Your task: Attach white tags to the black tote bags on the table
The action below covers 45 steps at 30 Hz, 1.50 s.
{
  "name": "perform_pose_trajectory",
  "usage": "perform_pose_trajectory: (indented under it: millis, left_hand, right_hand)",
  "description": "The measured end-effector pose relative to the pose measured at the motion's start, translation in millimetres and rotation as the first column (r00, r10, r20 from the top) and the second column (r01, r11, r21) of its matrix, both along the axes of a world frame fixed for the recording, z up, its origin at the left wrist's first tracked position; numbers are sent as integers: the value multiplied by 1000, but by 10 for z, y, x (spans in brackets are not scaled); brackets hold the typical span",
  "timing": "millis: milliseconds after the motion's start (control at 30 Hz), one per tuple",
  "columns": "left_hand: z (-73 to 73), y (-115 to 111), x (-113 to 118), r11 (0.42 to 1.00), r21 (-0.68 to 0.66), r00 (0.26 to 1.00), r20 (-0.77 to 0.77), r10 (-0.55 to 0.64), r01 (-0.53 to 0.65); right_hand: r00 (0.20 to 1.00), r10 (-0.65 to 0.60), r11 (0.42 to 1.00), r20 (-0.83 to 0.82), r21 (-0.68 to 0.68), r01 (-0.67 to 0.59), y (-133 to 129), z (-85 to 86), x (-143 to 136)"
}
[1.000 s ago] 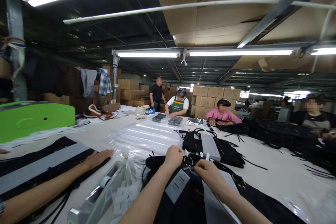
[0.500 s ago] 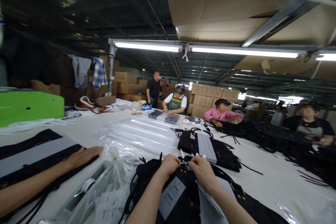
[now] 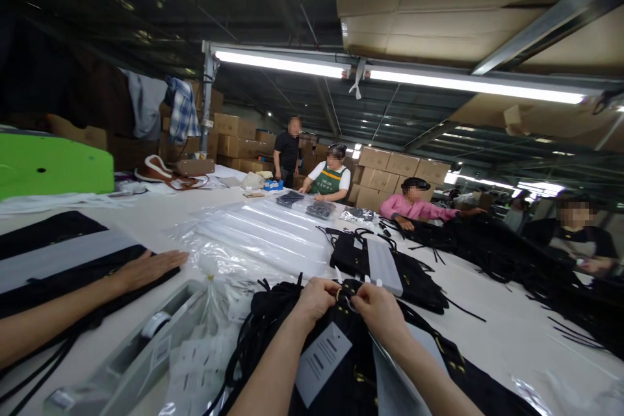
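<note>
Black garments (image 3: 358,364) with brass-coloured fittings are piled at the bottom centre, right below my two hands. My left hand (image 3: 319,299) pinches the edge of the top one beside a brass-coloured ring. Close to its right, my right hand (image 3: 377,305) has its fingers closed at a thin pale loop or string; what exactly it grips is too small to tell. White pointed tips stick up by both hands. A grey printed tag (image 3: 324,364) lies on the black cloth under my left wrist.
Another person's hand (image 3: 153,268) rests on a folded black garment at left. A grey tape dispenser (image 3: 141,344) and bagged labels (image 3: 202,364) stand between. Clear plastic bags (image 3: 263,234) and a folded black garment (image 3: 414,276) lie ahead. Co-workers are across the table.
The white loop between my hands now shows less, and my hands stay close together. The view has tilted slightly. Across the table, the person in pink has stretched an arm out over the black pile.
</note>
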<state>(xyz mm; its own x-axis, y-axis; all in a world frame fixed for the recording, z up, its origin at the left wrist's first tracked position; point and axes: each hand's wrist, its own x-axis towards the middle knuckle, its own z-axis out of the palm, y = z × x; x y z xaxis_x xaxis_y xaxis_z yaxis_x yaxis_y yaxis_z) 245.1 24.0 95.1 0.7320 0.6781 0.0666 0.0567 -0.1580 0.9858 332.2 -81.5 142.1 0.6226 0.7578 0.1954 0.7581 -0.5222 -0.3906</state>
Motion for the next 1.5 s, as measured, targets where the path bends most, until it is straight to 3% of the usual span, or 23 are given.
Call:
perform_pose_trajectory:
  millis: [267, 800, 1233, 1500]
  left_hand:
    - [-42, 10, 18, 1000, -6, 1000, 25, 6, -6]
    - [-78, 30, 31, 997, 70, 1000, -3, 19, -19]
    - [-21, 8, 9, 979, 142, 985, -67, 159, -148]
    - [1, 37, -9, 947, 42, 946, 69, 315, -319]
  right_hand:
    - [999, 3, 1000, 49, -16, -2, 126, -94, -100]
    - [980, 166, 986, -106, 44, -162, 115, -142, -25]
    - [977, 139, 987, -164, 105, -123, 106, -142, -5]
    - [964, 143, 988, -226, 91, -125, 100, -52, -9]
